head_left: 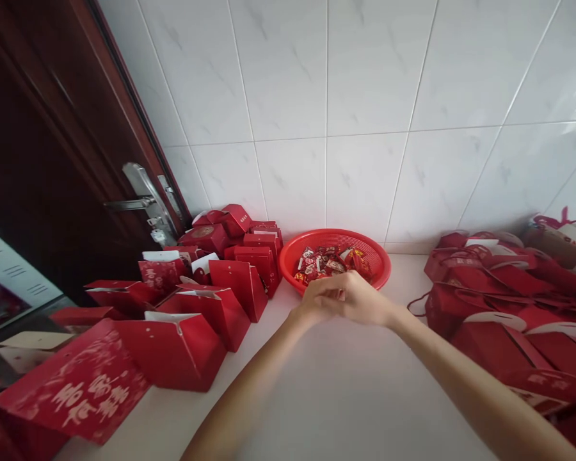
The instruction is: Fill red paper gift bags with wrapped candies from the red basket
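Observation:
A red plastic basket [383, 272] stands against the tiled wall, with several wrapped candies [333, 262] in it. At its near rim my left hand [317, 302] and my right hand [360, 298] meet, overlapping at the fingers. The fingers of both hands are bent and pressed together. What they hold, if anything, is too small and hidden to make out. Both hands cover part of the basket's front edge.
Rows of red paper boxes [173, 349] stand on the white table [326, 397] at the left. More red boxes [489, 320] are packed together at the right. A dark door [43, 128] with a metal handle [144, 202] is at the far left.

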{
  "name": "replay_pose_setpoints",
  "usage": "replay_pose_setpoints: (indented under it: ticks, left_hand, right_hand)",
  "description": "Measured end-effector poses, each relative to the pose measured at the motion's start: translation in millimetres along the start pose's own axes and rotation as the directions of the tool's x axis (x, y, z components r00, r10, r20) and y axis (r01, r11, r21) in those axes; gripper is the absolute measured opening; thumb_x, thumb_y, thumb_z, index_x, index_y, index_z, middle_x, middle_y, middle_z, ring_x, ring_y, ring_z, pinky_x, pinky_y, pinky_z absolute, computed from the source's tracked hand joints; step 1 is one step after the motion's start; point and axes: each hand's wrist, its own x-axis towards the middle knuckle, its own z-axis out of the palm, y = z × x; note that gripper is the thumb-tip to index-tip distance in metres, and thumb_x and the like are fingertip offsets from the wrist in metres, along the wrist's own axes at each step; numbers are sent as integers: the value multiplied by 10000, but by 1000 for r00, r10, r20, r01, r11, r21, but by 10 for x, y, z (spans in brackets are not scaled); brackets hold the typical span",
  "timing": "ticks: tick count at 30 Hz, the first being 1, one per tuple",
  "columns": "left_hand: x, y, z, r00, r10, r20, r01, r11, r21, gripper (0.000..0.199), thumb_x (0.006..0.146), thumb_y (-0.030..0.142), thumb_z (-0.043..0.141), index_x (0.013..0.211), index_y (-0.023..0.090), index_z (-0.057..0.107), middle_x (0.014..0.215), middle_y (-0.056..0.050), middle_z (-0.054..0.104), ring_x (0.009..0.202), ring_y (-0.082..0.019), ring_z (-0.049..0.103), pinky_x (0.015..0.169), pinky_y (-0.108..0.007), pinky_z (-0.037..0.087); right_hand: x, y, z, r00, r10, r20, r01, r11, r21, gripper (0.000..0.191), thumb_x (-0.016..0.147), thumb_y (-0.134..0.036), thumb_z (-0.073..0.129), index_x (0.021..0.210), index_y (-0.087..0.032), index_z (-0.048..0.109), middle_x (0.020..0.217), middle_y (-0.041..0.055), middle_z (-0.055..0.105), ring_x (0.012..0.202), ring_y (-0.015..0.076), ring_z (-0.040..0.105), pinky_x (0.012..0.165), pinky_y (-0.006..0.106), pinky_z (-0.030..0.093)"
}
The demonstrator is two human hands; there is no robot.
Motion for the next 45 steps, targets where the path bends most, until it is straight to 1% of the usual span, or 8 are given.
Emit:
replay_pose_setpoints:
  ticks: [7,12,17,21,29,36,40,45]
  left_hand:
    - [-175,68,-676,984,112,135,-115,993,15,202,931,294,537,1004,213,707,922,-40,717,808,-198,659,713,-290,525]
    - [-544,58,-1354,992,20,-123,-3,991,135,341,956,347,518,1223,225,692,1212,-67,722,1078,-234,666,961,-348,509]
    - [-771,-197,-1727,903,-217,-372,310,927,210,391,925,308,508,1272,222,668,1337,-65,671,1165,-259,649,1014,-384,503]
    - [-720,-407,-1756,858,-345,-382,460,847,268,447,829,135,514,1229,201,701,1288,-91,691,1068,-263,688,941,-372,533]
    - [-596,-376,-1668,902,-359,-240,421,853,307,331,743,65,478,799,225,763,884,-25,789,834,-242,716,750,-322,500]
    - [-686,-133,-1667,1000,-29,13,29,999,-17,215,766,148,498,612,198,640,752,-27,723,749,-191,673,765,-313,517]
    - [-624,-15,-1548,960,243,140,-206,950,-233,241,814,145,541,607,189,655,939,-73,730,927,-213,681,862,-334,526]
    - [-436,58,-1307,927,300,226,-248,941,-232,249,834,109,557,652,187,707,1186,-70,686,1010,-197,666,892,-315,512]
  right_hand:
    - [10,162,25,925,258,-280,-120,895,429,328,848,-502,682,754,-188,700,727,54,701,641,172,623,620,303,521]
    - [7,294,18,914,356,-196,-214,832,512,401,779,-585,739,724,-190,689,681,48,682,616,167,595,622,315,506]
    - [-14,395,-5,913,378,-153,-251,816,521,402,765,-578,755,727,-182,697,683,45,681,622,161,597,633,309,505]
    - [-40,464,-53,895,402,-190,-264,824,501,389,760,-561,762,719,-178,705,675,43,683,580,148,585,610,303,503]
    - [-59,606,-41,864,452,-220,-298,813,500,419,706,-586,788,698,-175,708,612,46,674,568,164,591,593,309,499]
    - [-71,628,-54,856,466,-222,-301,800,519,408,724,-576,783,719,-174,709,636,46,665,576,167,599,570,305,484]
    - [-84,545,-54,888,409,-211,-253,817,519,371,770,-547,764,803,-180,721,736,32,670,592,135,564,607,290,492]
    - [-92,423,-64,953,298,-51,-230,825,516,378,818,-529,730,989,-192,744,898,54,693,720,159,611,649,282,511]
